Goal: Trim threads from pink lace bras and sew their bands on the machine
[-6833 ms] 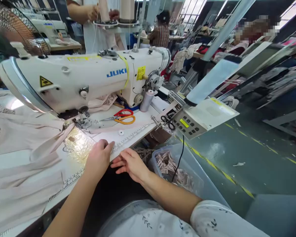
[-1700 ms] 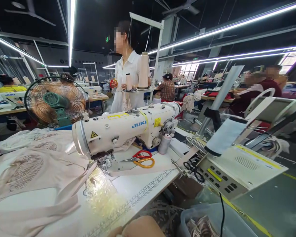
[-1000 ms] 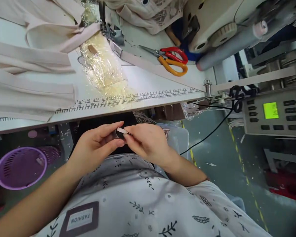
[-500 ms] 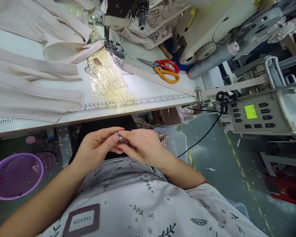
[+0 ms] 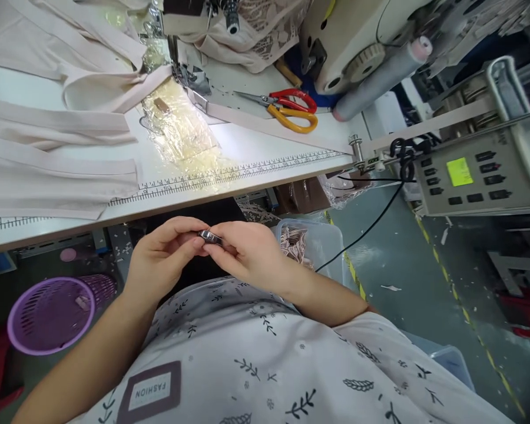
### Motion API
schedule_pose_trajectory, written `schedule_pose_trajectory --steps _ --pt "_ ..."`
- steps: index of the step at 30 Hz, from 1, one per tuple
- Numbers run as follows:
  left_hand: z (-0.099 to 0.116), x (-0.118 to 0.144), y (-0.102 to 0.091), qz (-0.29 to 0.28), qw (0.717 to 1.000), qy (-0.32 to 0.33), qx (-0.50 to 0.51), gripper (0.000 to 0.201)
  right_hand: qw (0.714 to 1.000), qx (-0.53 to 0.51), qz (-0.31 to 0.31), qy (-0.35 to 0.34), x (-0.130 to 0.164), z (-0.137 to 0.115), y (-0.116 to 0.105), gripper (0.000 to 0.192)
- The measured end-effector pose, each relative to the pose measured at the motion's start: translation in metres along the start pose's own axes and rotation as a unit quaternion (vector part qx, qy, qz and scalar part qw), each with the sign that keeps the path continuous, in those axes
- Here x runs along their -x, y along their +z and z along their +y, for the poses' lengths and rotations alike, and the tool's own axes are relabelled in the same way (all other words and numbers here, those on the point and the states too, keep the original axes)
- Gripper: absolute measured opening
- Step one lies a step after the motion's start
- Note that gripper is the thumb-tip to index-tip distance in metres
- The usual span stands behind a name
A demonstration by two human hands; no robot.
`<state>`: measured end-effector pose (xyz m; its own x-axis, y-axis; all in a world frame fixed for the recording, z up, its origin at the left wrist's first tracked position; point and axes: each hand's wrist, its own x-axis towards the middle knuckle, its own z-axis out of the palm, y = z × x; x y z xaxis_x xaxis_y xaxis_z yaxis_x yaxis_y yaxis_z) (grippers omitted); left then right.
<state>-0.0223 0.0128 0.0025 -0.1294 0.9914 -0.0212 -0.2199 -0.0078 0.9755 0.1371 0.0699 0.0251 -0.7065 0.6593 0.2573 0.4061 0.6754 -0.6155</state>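
Over my lap, just in front of the table edge, my left hand (image 5: 161,253) and my right hand (image 5: 251,253) meet at the fingertips. Between them is a small shiny metal part (image 5: 210,237), silver and dark, whose exact kind I cannot make out. The left thumb and fingers pinch its left end. Its right end goes in between my right thumb and index finger, which partly hide it. On the table beyond lie scissors (image 5: 287,110) with red and orange handles, well away from both hands.
Beige fabric pieces (image 5: 48,176) cover the table's left side, beside a printed ruler strip (image 5: 234,174). A sewing machine (image 5: 348,47) stands behind; a control box (image 5: 481,171) is at right. Below are a purple basket (image 5: 50,315) and a clear bin (image 5: 327,244). A black cable (image 5: 368,229) hangs at right.
The metal part has turned flatter between my fingers, and both hands have moved slightly left and up in view. The camera view has shifted and tilted a little.
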Motion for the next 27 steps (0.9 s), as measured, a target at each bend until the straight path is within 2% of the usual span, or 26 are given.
schedule_pose_trajectory --steps 3,6,8,12,14,17,19,24,27 --pt "-0.003 -0.001 0.001 -0.002 0.998 -0.033 0.046 0.016 1.0 0.005 0.011 -0.008 0.002 0.002 0.003 0.023" --pt "-0.004 -0.002 0.002 0.011 0.997 -0.054 0.05 0.017 0.999 0.023 0.041 -0.011 0.003 0.006 0.006 0.025" --pt "-0.005 -0.003 0.001 0.01 0.997 -0.053 0.05 0.016 0.999 0.018 0.027 -0.008 0.002 0.007 0.005 0.025" --pt "-0.006 -0.008 -0.005 -0.034 0.988 -0.092 0.121 0.013 0.995 -0.094 -0.041 -0.006 -0.001 0.011 -0.006 0.018" --pt "-0.006 -0.011 -0.008 -0.06 0.977 -0.127 0.159 0.012 0.988 -0.149 -0.034 -0.005 -0.002 0.014 -0.013 0.014" --pt "-0.006 -0.013 -0.011 -0.074 0.963 -0.167 0.197 0.012 0.988 -0.151 -0.004 -0.005 0.0 0.02 -0.021 0.016" --pt "-0.005 -0.014 -0.012 -0.056 0.957 -0.183 0.216 0.014 0.991 -0.134 -0.011 -0.02 0.002 0.022 -0.025 0.016" --pt "-0.005 -0.02 -0.01 0.013 0.944 -0.227 0.24 0.025 0.986 -0.104 -0.088 -0.092 0.009 0.018 -0.031 0.018" --pt "-0.005 -0.022 -0.008 0.04 0.94 -0.244 0.234 0.03 0.984 -0.091 -0.09 -0.122 0.009 0.011 -0.035 0.022"
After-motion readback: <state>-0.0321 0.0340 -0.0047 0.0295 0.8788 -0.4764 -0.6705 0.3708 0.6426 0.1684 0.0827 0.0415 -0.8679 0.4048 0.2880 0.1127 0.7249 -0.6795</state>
